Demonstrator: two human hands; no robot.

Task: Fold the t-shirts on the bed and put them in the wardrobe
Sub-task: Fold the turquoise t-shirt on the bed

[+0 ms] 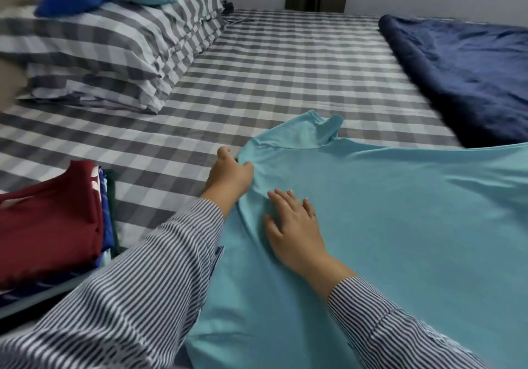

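Turquoise t-shirt, cut off right: left hand pinches it, right hand fingers spread.

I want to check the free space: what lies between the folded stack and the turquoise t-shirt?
In the head view, only the left sleeve and bare checked sheet lie between the folded stack and the turquoise t-shirt.

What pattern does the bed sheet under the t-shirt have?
Grey and white checks on the bed sheet, seen best in the head view.

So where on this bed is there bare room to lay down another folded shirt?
The checked sheet lies bare between the pillows, navy blanket and light blue t-shirt. The near-left corner is crowded by the folded stack.
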